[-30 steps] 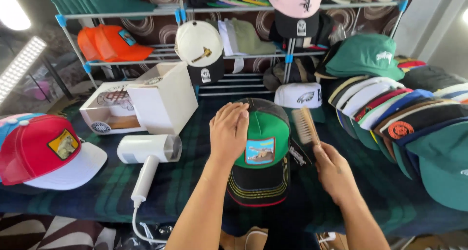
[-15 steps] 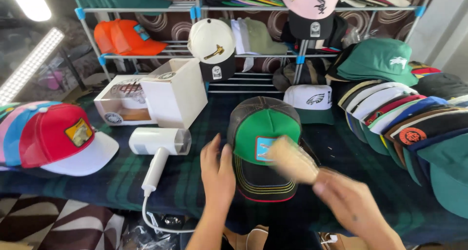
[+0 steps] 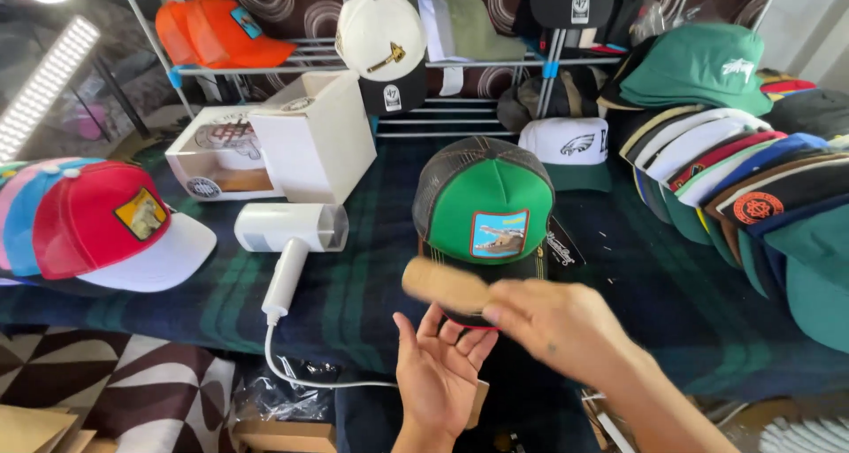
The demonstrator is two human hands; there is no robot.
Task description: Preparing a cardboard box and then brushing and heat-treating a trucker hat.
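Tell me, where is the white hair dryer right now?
In the head view, the white hair dryer lies on the dark plaid tablecloth, left of the green trucker cap, just in front of the open white box.

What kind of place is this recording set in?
Probably a cap seller's stall or small stockroom. A metal wire rack is hung with caps, a fanned row of stacked caps fills one side, and a green trucker cap sits on the plaid-covered table with its swing tag attached.
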